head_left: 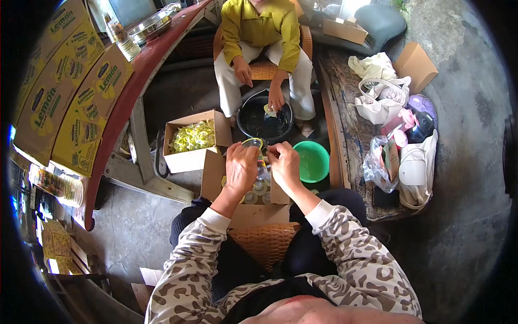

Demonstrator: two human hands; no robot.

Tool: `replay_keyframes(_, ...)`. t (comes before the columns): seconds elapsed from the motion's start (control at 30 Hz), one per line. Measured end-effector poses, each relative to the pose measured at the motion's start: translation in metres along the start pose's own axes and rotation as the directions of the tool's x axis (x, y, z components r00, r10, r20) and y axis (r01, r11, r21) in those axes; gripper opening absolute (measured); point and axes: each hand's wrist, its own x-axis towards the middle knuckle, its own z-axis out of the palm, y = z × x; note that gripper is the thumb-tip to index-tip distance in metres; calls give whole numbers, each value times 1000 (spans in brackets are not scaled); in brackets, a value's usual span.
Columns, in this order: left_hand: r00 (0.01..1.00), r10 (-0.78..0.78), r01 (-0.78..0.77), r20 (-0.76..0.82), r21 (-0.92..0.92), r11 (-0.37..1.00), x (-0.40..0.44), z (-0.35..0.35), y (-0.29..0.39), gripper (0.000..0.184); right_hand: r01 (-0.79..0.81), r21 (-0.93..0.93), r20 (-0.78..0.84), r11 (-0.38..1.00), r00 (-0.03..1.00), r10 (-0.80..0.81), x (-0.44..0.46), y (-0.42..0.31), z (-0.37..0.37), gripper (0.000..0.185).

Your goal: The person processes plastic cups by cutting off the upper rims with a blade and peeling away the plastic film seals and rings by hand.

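In front of me my left hand is wrapped round a clear plastic cup with a yellow rim, held tilted above an open carton. Close beside the rim, my right hand has its thumb and fingers pinched together; what lies between them is too small to make out. Below both hands the open cardboard carton holds several clear containers, partly covered by my hands. To the right of my right hand stands a green basin with liquid in it.
Another carton holds yellow-green wrappers. A person sits opposite, one hand holding a small pale round thing over a black bucket. Lemon-printed boxes stand on the red-edged table. Bags lie on the right-hand bench.
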Motion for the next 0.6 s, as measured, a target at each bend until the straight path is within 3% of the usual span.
replay_keyframes(0.07, 994, 109, -109, -2, 3, 994, -1, 3, 1, 4, -26, -28, 2, 999, 1000, 26, 1, 0, -1, 9)
replay_keyframes(0.13, 992, 124, -124, -14, 9, 992, 1, 3, 6, 7, 7, -39, -14, 999, 1000, -8, 1, 1, -1, 9)
replay_keyframes(0.23, 975, 209, -212, 74, 27, 977, -5, 4, 15, 17, 15, -42, -22, 999, 1000, -16, 7, 9, -3, 10)
replay_keyframes(0.4, 990, 131, -128, 48, -64, 990, 0, -1, 15, 19, -71, 49, 9, 996, 997, 71, 17, 18, -7, 14)
replay_keyframes(0.47, 993, 105, -99, 60, -93, 991, 3, -4, 9, 23, -34, 60, -14, 998, 999, 35, 19, 17, -8, 14)
replay_keyframes(0.53, 1000, -29, 31, 12, -265, 964, 5, -5, 7, 23, -140, 230, 58, 963, 990, 130, 19, 12, -12, 12)
replay_keyframes(0.6, 995, -88, 96, 39, -312, 945, 8, -7, 7, 21, -140, 237, 69, 961, 989, 127, 20, 14, -13, 12)
